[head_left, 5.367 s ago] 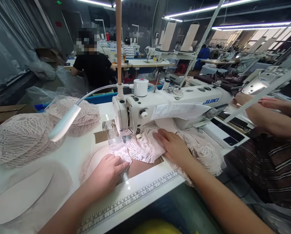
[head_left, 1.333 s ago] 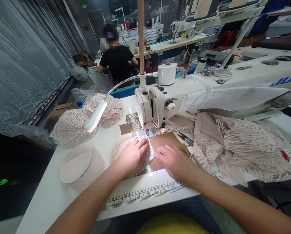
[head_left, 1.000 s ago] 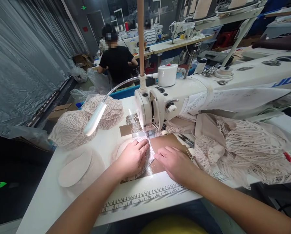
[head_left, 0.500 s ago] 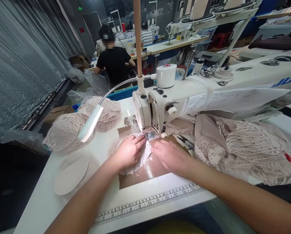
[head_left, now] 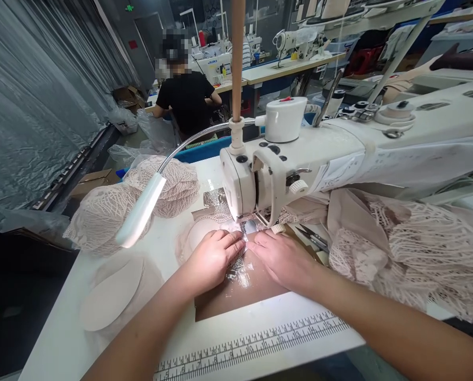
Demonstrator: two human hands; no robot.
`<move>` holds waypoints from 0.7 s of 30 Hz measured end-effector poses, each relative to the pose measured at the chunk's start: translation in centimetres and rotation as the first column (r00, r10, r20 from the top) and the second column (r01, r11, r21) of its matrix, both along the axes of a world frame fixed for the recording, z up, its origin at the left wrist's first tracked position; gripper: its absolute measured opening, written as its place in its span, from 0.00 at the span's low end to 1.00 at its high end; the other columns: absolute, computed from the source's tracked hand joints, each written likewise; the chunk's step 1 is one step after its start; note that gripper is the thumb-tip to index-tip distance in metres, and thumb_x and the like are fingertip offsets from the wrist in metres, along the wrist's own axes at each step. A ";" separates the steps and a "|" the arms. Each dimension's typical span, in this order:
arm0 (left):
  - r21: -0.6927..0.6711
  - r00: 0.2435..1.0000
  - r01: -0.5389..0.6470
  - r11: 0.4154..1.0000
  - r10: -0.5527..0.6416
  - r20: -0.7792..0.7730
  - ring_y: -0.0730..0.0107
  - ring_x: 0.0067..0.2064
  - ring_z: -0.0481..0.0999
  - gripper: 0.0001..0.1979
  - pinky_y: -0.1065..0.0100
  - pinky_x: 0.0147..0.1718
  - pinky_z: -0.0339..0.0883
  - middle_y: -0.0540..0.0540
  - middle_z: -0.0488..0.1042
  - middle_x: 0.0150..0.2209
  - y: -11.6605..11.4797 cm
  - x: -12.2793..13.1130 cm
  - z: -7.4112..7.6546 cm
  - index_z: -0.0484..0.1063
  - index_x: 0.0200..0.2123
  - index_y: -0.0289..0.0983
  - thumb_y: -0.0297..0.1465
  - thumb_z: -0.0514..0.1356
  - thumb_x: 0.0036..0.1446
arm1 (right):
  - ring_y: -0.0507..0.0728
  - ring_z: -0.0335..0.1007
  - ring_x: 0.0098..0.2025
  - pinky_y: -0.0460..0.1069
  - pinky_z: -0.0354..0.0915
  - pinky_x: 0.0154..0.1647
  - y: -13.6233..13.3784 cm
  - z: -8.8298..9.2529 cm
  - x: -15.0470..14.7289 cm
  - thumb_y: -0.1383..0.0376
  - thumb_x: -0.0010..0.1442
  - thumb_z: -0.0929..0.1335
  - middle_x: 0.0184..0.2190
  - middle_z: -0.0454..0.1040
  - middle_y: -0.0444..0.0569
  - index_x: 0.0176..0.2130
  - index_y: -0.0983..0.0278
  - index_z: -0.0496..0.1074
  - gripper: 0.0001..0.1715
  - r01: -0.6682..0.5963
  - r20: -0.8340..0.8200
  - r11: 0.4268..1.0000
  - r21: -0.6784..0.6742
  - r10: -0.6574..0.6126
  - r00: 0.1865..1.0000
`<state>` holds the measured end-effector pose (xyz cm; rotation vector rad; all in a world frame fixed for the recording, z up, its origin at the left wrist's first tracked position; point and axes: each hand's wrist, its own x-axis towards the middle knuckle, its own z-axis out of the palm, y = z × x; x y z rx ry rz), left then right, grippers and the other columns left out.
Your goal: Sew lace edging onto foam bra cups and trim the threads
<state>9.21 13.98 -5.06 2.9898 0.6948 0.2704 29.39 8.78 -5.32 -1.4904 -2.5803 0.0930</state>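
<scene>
- Fingers (head_left: 232,241) flat, together: left hand (head_left: 210,260) pressing lace (head_left: 237,263), right hand (head_left: 284,258) alongside, gripping nothing.
- Lace sits under sewing machine (head_left: 260,180) foot.
- Hands now closer to needle than before; feed advancing.

The left grip (head_left: 212,259) and the right grip (head_left: 284,256) have slid forward, right up to the needle (head_left: 243,230). The lace piece (head_left: 235,269) between them has gone further in, and more brown patch (head_left: 240,296) shows behind them.

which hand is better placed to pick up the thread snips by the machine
Right hand, probably: the snips lie just beside it, while the left hand presses the lace piece farther away.
</scene>
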 end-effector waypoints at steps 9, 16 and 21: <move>-0.016 0.999 0.019 1.000 -0.018 0.032 0.57 0.48 0.68 0.19 0.56 0.43 0.66 0.40 0.69 0.55 2.1 -0.1 0.0 0.67 0.54 0.36 0.25 0.50 0.60 | 0.53 0.59 0.28 0.48 0.48 0.25 0.8 0.3 -0.3 0.74 0.56 0.62 0.31 0.70 0.49 0.45 0.65 0.72 0.17 0.071 -0.022 0.995 0.074 -0.070 0.997; -0.043 0.998 -0.010 0.999 0.012 0.057 0.59 0.45 0.69 0.20 0.57 0.43 0.64 0.40 0.70 0.53 3.2 -0.1 -0.2 0.67 0.54 0.38 0.24 0.52 0.58 | 0.51 0.55 0.26 0.47 0.50 0.25 0.9 0.2 0.3 0.73 0.57 0.61 0.30 0.69 0.47 0.46 0.63 0.73 0.19 0.051 -0.104 0.998 0.020 -0.049 0.993; -0.018 0.998 -0.037 0.999 0.038 0.053 0.60 0.41 0.68 0.20 0.58 0.42 0.64 0.40 0.71 0.51 3.2 -0.1 -0.3 0.67 0.54 0.37 0.25 0.52 0.58 | 0.51 0.58 0.27 0.46 0.53 0.27 1.0 0.2 0.5 0.72 0.59 0.60 0.30 0.69 0.47 0.47 0.62 0.73 0.20 0.046 -0.179 0.999 -0.009 -0.047 0.983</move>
